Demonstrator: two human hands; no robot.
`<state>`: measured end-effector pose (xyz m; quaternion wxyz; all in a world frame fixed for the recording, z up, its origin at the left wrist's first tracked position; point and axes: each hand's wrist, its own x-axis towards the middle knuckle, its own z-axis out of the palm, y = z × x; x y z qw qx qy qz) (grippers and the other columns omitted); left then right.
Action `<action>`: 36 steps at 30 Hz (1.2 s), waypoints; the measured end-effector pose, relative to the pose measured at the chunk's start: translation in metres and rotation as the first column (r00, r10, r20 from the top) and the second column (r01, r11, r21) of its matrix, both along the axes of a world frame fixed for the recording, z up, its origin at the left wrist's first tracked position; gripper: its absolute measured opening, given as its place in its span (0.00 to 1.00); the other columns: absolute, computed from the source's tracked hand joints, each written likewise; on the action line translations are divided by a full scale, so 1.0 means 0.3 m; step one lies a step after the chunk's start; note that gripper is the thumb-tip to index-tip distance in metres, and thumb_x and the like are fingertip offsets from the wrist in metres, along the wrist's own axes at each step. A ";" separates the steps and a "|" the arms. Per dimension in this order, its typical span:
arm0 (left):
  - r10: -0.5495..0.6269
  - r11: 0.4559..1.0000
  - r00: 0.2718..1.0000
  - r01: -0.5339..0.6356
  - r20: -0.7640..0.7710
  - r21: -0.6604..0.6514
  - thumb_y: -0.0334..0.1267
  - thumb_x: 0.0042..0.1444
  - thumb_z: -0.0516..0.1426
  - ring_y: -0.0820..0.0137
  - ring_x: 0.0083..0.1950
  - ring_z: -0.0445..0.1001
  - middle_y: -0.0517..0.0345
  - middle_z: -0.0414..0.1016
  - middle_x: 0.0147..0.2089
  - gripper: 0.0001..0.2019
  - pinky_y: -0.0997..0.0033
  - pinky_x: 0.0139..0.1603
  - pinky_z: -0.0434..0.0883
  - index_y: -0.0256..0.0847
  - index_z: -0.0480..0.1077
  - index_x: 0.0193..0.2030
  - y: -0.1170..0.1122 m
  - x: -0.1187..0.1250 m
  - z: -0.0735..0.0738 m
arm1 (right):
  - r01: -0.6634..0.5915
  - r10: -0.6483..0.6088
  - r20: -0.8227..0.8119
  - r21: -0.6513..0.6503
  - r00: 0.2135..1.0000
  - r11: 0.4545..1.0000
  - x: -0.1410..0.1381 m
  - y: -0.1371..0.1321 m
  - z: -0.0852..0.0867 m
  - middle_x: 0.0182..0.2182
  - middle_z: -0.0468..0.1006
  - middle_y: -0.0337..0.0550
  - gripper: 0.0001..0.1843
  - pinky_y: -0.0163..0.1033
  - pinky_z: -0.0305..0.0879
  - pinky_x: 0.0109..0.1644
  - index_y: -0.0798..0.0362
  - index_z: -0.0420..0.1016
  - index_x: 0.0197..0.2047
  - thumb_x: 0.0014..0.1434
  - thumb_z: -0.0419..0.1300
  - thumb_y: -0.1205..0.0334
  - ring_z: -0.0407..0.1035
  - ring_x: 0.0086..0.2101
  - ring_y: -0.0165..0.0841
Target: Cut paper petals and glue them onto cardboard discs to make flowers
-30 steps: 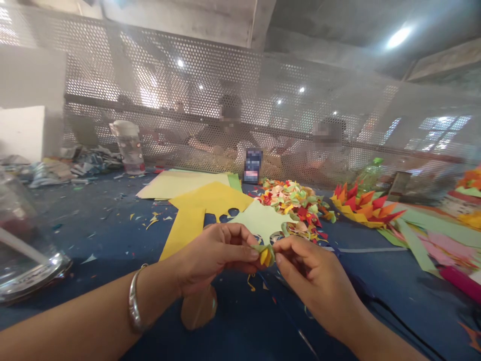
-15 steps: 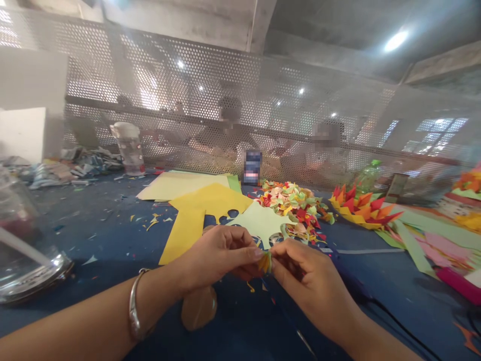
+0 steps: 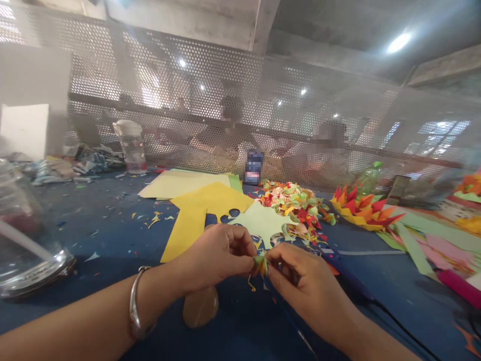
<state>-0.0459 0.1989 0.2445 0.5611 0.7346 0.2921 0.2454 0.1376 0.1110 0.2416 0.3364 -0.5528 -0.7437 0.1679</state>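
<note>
Between my two hands is a small green and yellow paper flower (image 3: 260,264). My left hand (image 3: 221,253), with a silver bangle on its wrist, pinches the flower's left side between thumb and fingers. On the opposite edge, the thumb and fingertips of my right hand (image 3: 300,276) close on the same piece. A pale green sheet (image 3: 261,220) with rounded cutouts lies just beyond my fingers. Yellow paper (image 3: 186,228) with round holes is spread behind my left hand. A round brown disc (image 3: 201,307) rests under my left wrist.
A heap of cut paper pieces (image 3: 296,200) lies beyond my right hand. Red and orange folded points (image 3: 364,208) stand farther right. A glass jar (image 3: 22,240) is at left, a lidded cup (image 3: 131,148) behind. A black cable (image 3: 406,326) crosses the right side. A perforated screen (image 3: 180,100) stands behind.
The fingers have shifted slightly around the paper flower, and its petals show more openly between my hands. The whole view has moved a little.
</note>
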 end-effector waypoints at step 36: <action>-0.134 0.906 0.989 0.147 0.061 -0.396 0.37 0.49 0.65 0.75 0.27 0.73 0.62 0.75 0.27 0.17 0.74 0.31 0.65 0.39 0.66 0.44 0.066 -0.040 0.030 | -0.108 0.109 0.046 -0.010 0.993 0.994 -0.022 0.012 -0.001 0.26 0.70 0.33 0.11 0.34 0.64 0.29 0.48 0.69 0.49 0.63 0.54 0.66 0.66 0.23 0.29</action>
